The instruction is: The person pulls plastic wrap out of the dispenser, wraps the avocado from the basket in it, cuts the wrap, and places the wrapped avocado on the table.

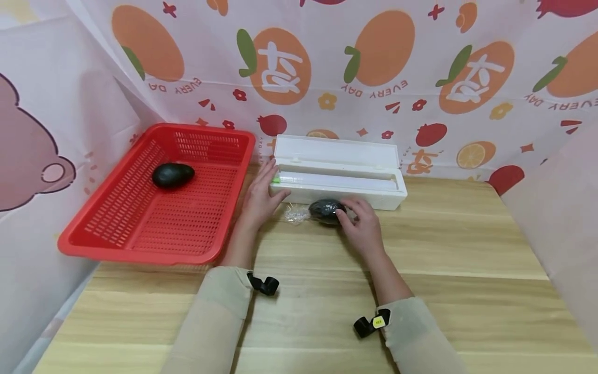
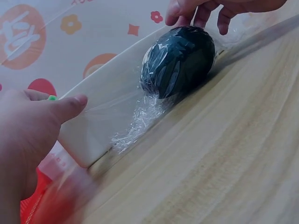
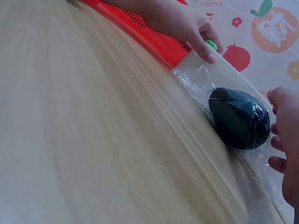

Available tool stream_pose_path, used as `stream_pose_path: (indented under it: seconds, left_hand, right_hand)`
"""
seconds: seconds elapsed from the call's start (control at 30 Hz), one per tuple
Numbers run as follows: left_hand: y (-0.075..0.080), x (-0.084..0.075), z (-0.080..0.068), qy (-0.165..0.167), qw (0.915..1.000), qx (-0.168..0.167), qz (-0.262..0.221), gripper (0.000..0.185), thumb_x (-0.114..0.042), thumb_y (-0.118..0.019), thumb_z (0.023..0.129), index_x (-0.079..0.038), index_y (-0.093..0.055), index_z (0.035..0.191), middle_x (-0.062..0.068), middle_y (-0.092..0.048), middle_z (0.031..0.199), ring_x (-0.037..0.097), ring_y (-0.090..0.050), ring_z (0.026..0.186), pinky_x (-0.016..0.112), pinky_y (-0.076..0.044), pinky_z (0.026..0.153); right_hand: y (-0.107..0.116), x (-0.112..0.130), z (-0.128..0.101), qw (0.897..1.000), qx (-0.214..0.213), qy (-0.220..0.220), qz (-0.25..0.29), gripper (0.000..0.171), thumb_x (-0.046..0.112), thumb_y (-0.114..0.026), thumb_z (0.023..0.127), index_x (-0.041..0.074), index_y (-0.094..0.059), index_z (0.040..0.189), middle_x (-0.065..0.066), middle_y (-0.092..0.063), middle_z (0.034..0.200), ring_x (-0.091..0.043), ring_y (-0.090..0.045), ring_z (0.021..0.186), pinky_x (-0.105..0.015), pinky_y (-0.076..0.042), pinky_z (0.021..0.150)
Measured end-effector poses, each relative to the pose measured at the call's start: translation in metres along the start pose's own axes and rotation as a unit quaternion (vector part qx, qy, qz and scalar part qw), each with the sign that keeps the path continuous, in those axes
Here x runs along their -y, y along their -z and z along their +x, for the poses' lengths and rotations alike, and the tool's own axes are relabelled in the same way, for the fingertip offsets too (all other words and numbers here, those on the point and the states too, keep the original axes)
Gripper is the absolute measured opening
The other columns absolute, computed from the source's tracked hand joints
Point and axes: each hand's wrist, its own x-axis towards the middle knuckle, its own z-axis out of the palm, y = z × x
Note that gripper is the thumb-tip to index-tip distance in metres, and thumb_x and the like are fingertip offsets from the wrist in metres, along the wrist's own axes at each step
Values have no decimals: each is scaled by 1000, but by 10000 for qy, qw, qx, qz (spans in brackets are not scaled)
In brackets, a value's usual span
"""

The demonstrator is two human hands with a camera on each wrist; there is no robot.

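Note:
A dark, oval avocado (image 1: 324, 211) wrapped in clear cling film lies against the front of a long white box (image 1: 336, 197), with crumpled film (image 1: 296, 213) trailing from its left end. My right hand (image 1: 363, 223) has its loosely bent fingertips right at the avocado's right end. At the box's left end, my left hand (image 1: 259, 200) grips the corner, thumb on the front face and fingers around the end. A green tab (image 3: 211, 45) shows beside this thumb. Inside the box, whose lid stands raised behind, lies a pale roll (image 1: 336, 181).
To the left, a red plastic basket (image 1: 229, 208) holds another dark avocado (image 1: 173, 175), unwrapped. Behind the box hangs a fruit-printed cloth (image 1: 327, 52). Another cloth wall rises at each side of the wooden table (image 1: 308, 291).

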Motion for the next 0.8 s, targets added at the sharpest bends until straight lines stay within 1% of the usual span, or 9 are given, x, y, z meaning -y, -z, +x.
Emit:
stream_pose_path:
  seconds: [0.13,0.23,0.33,0.43,0.47,0.53,0.63,0.73,0.8]
  left_hand:
    - [2,4,1,60,9995,301,-117,71,-22,-77,86,-4,-45,146,8,-35,158,29,-22,150,44,-21,121]
    - [4,4,3,130,9989,425,-172,70,-22,-77,86,-5,-45,146,9,-38,156,31,-26,148,44,-24,120]
    - [5,2,5,165,9984,511,-190,70,-23,-78,86,-5,-46,145,9,-39,156,31,-28,147,43,-25,120]
    - [6,1,8,134,9982,560,-183,71,-23,-78,85,-5,-45,146,9,-38,156,30,-29,147,43,-24,120]
    - [6,1,8,107,9983,553,-169,71,-23,-78,85,-5,-45,146,9,-37,157,31,-29,147,43,-23,121]
    - [6,2,8,55,9986,515,-125,72,-24,-78,85,-5,-45,146,10,-36,157,31,-29,147,43,-23,121]
    - [6,4,7,-6,9988,482,-39,72,-25,-78,85,-4,-45,146,10,-35,158,31,-27,148,43,-23,121]
    - [6,5,6,-14,9988,484,-11,71,-23,-78,86,-4,-45,146,9,-34,158,30,-26,149,43,-23,121]
    - [6,5,5,-22,9988,479,-41,70,-19,-77,86,-3,-45,146,9,-35,158,30,-26,148,43,-24,120]
  right_hand:
    - [-3,6,-1,10000,-16,41,13,27,27,-68,93,11,-71,115,-6,-65,118,-24,-61,105,-40,-58,78]
    - [-7,11,0,9998,-28,221,-5,26,25,-69,92,9,-72,113,-8,-66,116,-25,-61,105,-41,-57,80]
    - [-11,18,3,9981,-75,587,-171,25,24,-69,92,8,-72,111,-9,-67,113,-26,-59,108,-42,-53,89]
    - [-15,30,14,9927,-126,1141,-378,24,22,-69,91,6,-73,108,-10,-68,109,-28,-58,108,-42,-47,96]
    - [-17,35,20,9898,-109,1346,-455,24,22,-68,91,5,-73,107,-10,-69,108,-28,-59,106,-41,-47,96]
    - [-22,47,35,9838,73,1685,-613,23,22,-67,92,5,-74,107,-8,-70,107,-27,-59,105,-39,-47,96]
    - [-31,66,58,9733,601,1996,-957,24,23,-67,93,6,-74,108,-8,-71,108,-26,-60,106,-38,-47,97]
    - [-44,80,79,9609,1272,1978,-1464,28,26,-65,95,7,-73,113,-8,-70,112,-27,-59,107,-38,-47,98]
    - [-53,86,89,9531,1641,1846,-1747,31,29,-63,96,8,-73,116,-8,-69,114,-27,-59,107,-38,-47,98]
